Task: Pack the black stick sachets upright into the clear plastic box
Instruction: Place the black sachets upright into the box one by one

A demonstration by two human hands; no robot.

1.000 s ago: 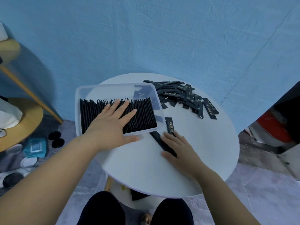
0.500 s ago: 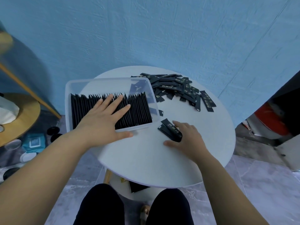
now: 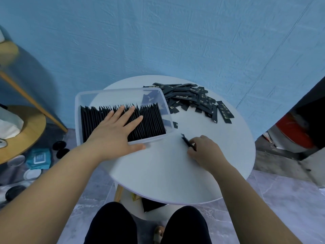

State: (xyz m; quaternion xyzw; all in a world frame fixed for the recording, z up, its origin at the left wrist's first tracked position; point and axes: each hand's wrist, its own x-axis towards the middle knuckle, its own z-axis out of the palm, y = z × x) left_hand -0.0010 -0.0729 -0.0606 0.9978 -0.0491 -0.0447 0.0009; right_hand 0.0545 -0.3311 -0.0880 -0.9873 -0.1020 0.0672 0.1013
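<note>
Black sachets (image 3: 151, 120) upright in clear box (image 3: 109, 96)

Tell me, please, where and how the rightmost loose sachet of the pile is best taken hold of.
I would pinch the rightmost sachet across its narrow width at its near end, coming from above and the right. It lies flat on the table, with bare tabletop right of it and before that end, while other sachets crowd its left side.
</note>
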